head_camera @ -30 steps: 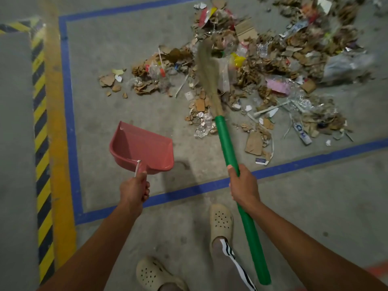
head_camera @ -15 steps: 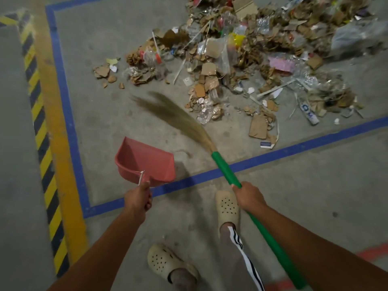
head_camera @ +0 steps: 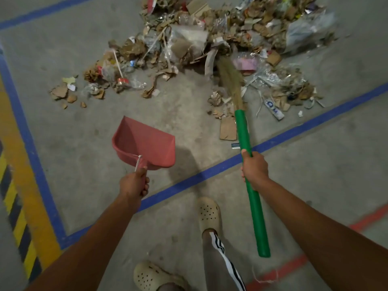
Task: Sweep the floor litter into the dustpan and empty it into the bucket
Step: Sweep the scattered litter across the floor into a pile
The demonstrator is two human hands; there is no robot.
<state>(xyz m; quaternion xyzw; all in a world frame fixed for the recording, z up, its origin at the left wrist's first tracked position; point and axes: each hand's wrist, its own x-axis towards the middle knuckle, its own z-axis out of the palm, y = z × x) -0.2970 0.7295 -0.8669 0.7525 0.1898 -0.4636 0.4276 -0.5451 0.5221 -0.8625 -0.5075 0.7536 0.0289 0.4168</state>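
A red dustpan [head_camera: 144,141] is held just above the concrete floor, its mouth pointing up and left; my left hand [head_camera: 134,184] grips its handle. My right hand [head_camera: 255,170] grips the green handle of a broom [head_camera: 244,133]. The broom's straw head reaches into the near edge of a wide litter pile [head_camera: 210,45] of cardboard scraps, plastic film and paper. Nothing lies in the dustpan. No bucket is in view.
Blue floor tape [head_camera: 201,175] runs diagonally in front of my feet and up the left side. A yellow band with black hazard stripes [head_camera: 19,185] lies at far left, a red line [head_camera: 279,274] at bottom right. My two beige clogs [head_camera: 210,215] stand below.
The broom head swung from the left, near the dustpan, back to the right into the litter pile. The dustpan stayed about where it was.
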